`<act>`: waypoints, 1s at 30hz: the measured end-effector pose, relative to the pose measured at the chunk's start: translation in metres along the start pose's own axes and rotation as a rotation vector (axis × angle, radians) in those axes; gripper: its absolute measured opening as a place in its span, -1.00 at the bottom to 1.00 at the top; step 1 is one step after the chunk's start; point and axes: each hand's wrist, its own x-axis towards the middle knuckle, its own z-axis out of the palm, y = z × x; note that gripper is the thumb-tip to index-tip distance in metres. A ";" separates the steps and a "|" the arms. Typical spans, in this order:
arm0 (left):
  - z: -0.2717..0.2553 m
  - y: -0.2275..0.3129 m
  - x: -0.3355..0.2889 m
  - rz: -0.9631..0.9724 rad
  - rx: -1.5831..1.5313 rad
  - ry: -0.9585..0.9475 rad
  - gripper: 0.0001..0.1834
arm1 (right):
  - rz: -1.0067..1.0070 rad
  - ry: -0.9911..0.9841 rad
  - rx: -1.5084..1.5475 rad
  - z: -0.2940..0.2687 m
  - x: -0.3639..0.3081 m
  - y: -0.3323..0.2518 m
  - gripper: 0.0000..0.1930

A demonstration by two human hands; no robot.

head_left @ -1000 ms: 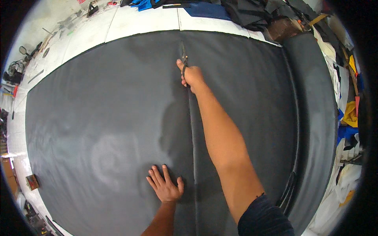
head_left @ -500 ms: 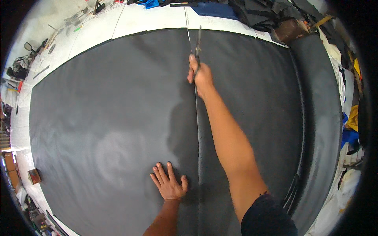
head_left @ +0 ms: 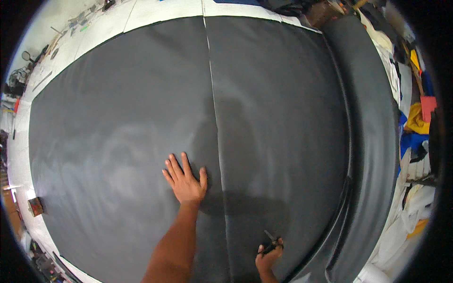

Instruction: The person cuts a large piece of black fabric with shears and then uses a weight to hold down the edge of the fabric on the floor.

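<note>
A large dark grey sheet, smooth like vinyl or leather, covers most of the table. A cut line parts it into a left piece (head_left: pixel 104 108) and a right piece (head_left: pixel 283 122), with a thin pale gap along the far stretch. My left hand (head_left: pixel 188 186) lies flat on the left piece beside the cut, fingers spread. Over the near part of the right piece, my right hand (head_left: pixel 268 259) grips scissors (head_left: pixel 272 245) by their handles, blades pointing away and to the left. The right piece runs into a thick roll (head_left: pixel 375 141) at the right.
White tabletop (head_left: pixel 160 10) shows beyond the sheet's far and left edges. A small brown block (head_left: pixel 35 206) sits at the left edge. Dark scraps and a brown item (head_left: pixel 324 13) lie at the far right. Yellow (head_left: pixel 417 120) and blue cloths are heaped beyond the roll.
My right hand has drawn back from the sheet's far edge to its near part, still holding the scissors. The view has shifted; my left hand stays flat on the sheet.
</note>
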 end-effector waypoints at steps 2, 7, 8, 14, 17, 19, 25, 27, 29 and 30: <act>0.004 0.004 -0.005 0.018 -0.020 0.019 -0.18 | 0.026 0.161 -0.091 0.013 0.009 -0.018 -0.34; 0.010 0.002 -0.006 0.041 -0.090 0.047 -0.11 | 0.018 0.197 0.139 0.004 0.014 -0.012 -0.39; 0.004 -0.012 -0.004 0.006 -0.126 0.026 -0.12 | 0.014 0.162 0.140 0.002 0.018 -0.018 -0.41; -0.087 -0.057 -0.087 0.309 -0.477 0.268 -0.34 | 0.001 0.329 0.080 0.013 -0.007 -0.014 -0.34; -0.104 -0.071 -0.229 0.429 -0.508 -0.051 -0.47 | -0.111 0.321 0.295 -0.003 -0.014 0.013 -0.29; -0.135 -0.106 -0.322 0.681 -0.309 -0.404 -0.46 | 0.005 0.162 0.509 -0.047 -0.046 0.027 -0.36; -0.192 -0.363 -0.618 -0.293 -0.205 -0.423 -0.40 | -0.140 0.018 0.204 -0.108 -0.248 0.153 -0.54; -0.189 -0.392 -0.674 -0.690 -0.303 -0.317 -0.60 | -0.043 0.009 0.328 -0.095 -0.335 0.274 -0.53; -0.171 -0.495 -0.769 -0.507 -0.213 -0.009 -0.68 | -0.117 -0.010 0.425 -0.084 -0.391 0.310 -0.61; -0.183 -0.523 -0.804 -0.502 -0.155 -0.072 -0.68 | -0.133 -0.044 0.428 -0.081 -0.435 0.310 -0.62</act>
